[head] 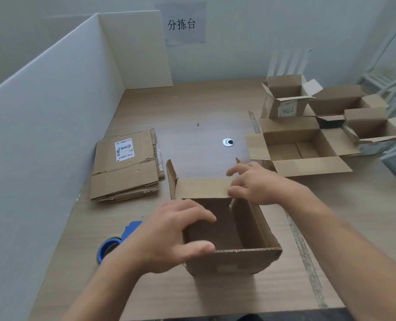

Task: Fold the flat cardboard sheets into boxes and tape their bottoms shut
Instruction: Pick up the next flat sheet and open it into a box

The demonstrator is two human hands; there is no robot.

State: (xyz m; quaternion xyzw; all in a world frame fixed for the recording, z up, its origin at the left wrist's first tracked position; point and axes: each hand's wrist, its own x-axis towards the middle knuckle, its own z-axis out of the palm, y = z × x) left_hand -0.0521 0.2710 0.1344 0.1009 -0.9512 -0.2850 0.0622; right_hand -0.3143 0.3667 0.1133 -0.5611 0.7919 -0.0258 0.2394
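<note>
Two hands on the box (227, 262) near the tabletop's (192, 107) front edge — left hand (169, 235), fingers curled over its side wall, right hand (255, 184) pinching the far flap (201, 187) — uneven pressure could tear the crease.

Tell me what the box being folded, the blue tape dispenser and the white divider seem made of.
The box looks like matte brown corrugated cardboard: its cut near edge shows wavy fluting. The tape dispenser seems smooth blue plastic, slightly glossy. The divider is a thin, stiff, matte white sheet; plastic or foam board, I cannot tell which.
</note>
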